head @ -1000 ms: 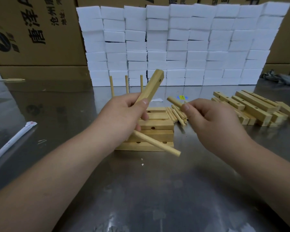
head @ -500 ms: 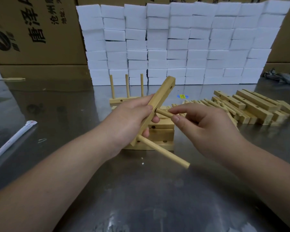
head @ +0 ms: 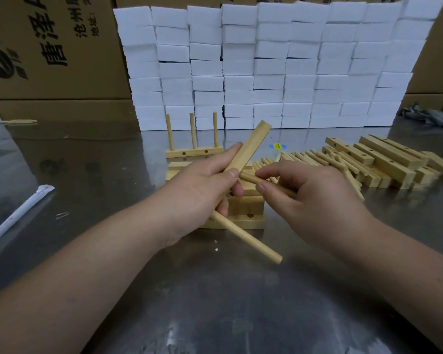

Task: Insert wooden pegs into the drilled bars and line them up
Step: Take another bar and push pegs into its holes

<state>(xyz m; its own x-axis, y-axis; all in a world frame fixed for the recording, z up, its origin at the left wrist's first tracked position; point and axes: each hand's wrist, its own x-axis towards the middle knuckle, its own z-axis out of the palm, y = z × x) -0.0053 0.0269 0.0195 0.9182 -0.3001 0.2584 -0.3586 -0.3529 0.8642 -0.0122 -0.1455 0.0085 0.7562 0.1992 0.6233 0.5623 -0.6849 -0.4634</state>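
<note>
The left hand (head: 200, 190) is closed around a pale square-sectioned wooden bar (head: 248, 149), thumb on the near face and fingers wrapped behind, holding it clear of the bench. The bar is tilted, its long axis running from low at the near left to high at the far right. A long round wooden peg (head: 248, 238) sits in a hole near the bar's lower end and juts toward the near right, crosswise to the bar.

The right hand (head: 317, 195) pinches a second round wooden peg (head: 250, 178) between thumb and forefinger, its other fingers loosely curled. This peg lies nearly level, with its free tip pointing left at the bar's mid-length, just beside the left thumb tip. The thumb and the bar's edge hide the hole, so I cannot tell whether the tip has entered.

As I judge it, the right hand, just right of the bar, must push the peg leftward along its own axis while the left hand braces.

Beneath the hands, flat stacked bars (head: 248, 206) rest on the steel bench (head: 215, 302). Farther off stands a finished bar with three upright pegs (head: 193, 152). To the right lie a heap of loose pegs (head: 307, 159) and a pile of drilled bars (head: 389, 162). A wall of white foam blocks (head: 266, 67) closes the far side.
</note>
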